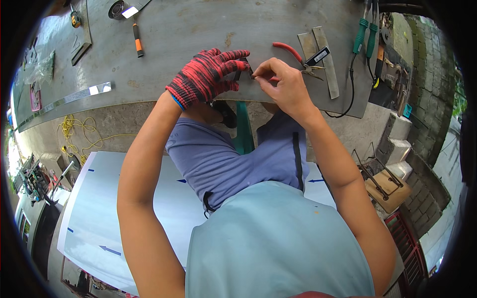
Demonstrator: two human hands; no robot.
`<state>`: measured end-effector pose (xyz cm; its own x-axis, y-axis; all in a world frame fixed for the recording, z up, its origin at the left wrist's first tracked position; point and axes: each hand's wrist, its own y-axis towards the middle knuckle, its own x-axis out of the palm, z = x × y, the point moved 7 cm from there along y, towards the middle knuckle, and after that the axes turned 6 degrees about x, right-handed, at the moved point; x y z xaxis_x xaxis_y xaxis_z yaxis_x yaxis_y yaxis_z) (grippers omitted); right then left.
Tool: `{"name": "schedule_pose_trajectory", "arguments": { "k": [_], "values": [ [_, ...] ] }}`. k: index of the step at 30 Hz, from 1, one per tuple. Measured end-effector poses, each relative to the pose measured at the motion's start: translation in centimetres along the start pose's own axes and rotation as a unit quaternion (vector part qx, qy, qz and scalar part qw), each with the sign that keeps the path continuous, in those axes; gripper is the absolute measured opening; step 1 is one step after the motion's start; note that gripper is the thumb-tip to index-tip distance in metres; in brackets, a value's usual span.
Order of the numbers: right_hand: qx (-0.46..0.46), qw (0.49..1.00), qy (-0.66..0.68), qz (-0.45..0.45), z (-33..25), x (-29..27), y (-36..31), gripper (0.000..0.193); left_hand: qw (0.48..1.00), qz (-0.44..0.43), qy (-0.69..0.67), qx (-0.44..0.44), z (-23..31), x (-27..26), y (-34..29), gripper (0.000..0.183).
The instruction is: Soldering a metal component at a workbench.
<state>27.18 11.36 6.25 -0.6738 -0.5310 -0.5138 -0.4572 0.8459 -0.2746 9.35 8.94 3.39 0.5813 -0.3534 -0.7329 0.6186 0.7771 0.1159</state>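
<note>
My left hand (206, 77) wears a red-and-black knit glove, and its fingers are bent around a small dark piece (238, 75) near the table's front edge. Beside it my bare right hand (284, 84) pinches the dark, thin end of what looks like the same piece between thumb and fingertips. The piece is mostly hidden by the fingers, so its kind cannot be made out. Red-handled pliers (288, 48) lie just beyond my right hand, one handle partly behind it. Next to them are flat metal strips (325, 67) and a small black object with a white label (318, 56).
Green-handled tools (360, 37) with a black cable lie at the table's right. An orange-handled tool (137, 42), a tape roll (118, 10) and a shiny metal strip (74, 102) lie left on the metal table (194, 25). Yellow cord (74, 130) is coiled on the floor.
</note>
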Motion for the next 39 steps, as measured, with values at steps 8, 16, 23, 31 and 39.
{"name": "schedule_pose_trajectory", "arguments": {
  "k": [8, 16, 23, 31, 39],
  "values": [
    [-0.014, 1.000, 0.006, 0.024, 0.2, -1.2, -0.6, 0.018, 0.999, -0.037, -0.012, 0.002, 0.3, -0.7, 0.0, 0.064],
    [-0.097, 0.986, -0.118, 0.070, 0.3, 0.5, -1.3, 0.020, 0.997, 0.066, 0.050, -0.006, 0.5, 1.0, 0.0, 0.048],
    [-0.081, 0.989, -0.071, 0.105, 0.8, -1.8, -1.3, 0.019, 0.975, 0.135, 0.165, 0.056, 2.1, 0.2, -0.5, 0.043],
    [-0.074, 0.977, -0.080, 0.181, 1.3, -5.6, -1.7, 0.017, 0.960, 0.109, 0.231, 0.117, 2.1, -0.5, -1.2, 0.038],
    [0.057, 0.954, -0.011, 0.293, 4.3, -12.7, -0.4, 0.014, 0.979, 0.162, 0.118, 0.036, -0.6, -0.1, -1.0, 0.047]
  ]
}}
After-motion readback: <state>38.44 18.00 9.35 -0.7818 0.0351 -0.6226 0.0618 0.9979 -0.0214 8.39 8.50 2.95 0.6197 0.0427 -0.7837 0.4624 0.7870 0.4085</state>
